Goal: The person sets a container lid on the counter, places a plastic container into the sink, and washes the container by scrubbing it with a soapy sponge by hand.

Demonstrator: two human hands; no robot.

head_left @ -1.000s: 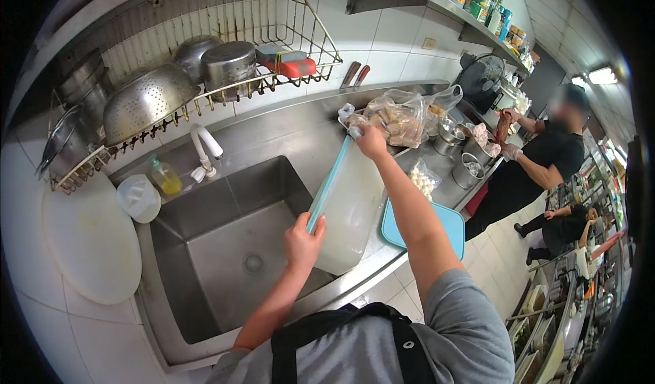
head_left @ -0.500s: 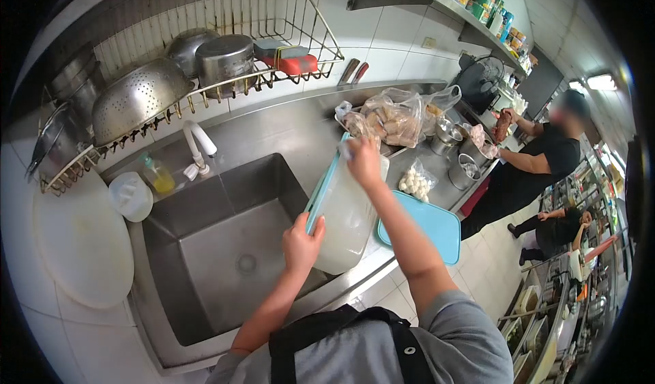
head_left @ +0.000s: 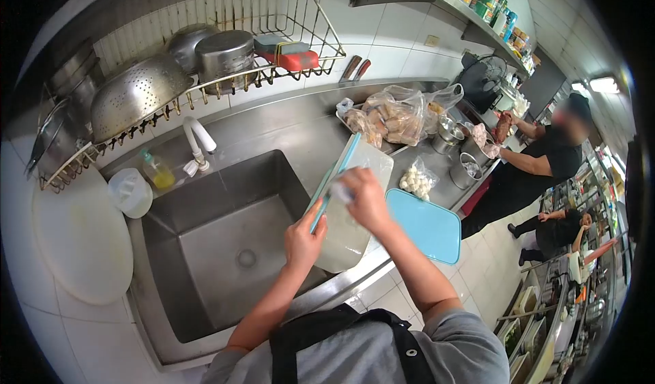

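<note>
A translucent plastic container (head_left: 346, 237) with a light-blue rim stands tilted on its side at the sink's right edge. My left hand (head_left: 304, 242) is closed around the lower part of its rim. My right hand (head_left: 368, 203) is closed on a whitish wad (head_left: 340, 192), which looks like a cloth, and holds it at the rim. The wad is partly hidden by the fingers. Just right of my right forearm lies a flat light-blue lid (head_left: 430, 228). The steel sink (head_left: 225, 261) is to the left of the container.
Behind the container are bagged food (head_left: 399, 118), a bag of white balls (head_left: 416, 181) and steel pots (head_left: 466, 171). A tap (head_left: 198, 142), a soap bottle (head_left: 158, 172) and a white tub (head_left: 129, 194) stand behind the sink. A wire rack (head_left: 191, 101) hangs above. A co-worker (head_left: 539, 169) stands at right.
My right hand has moved down along the container's rim toward me with the wad. My left hand still grips the rim, and the container has shifted slightly.
</note>
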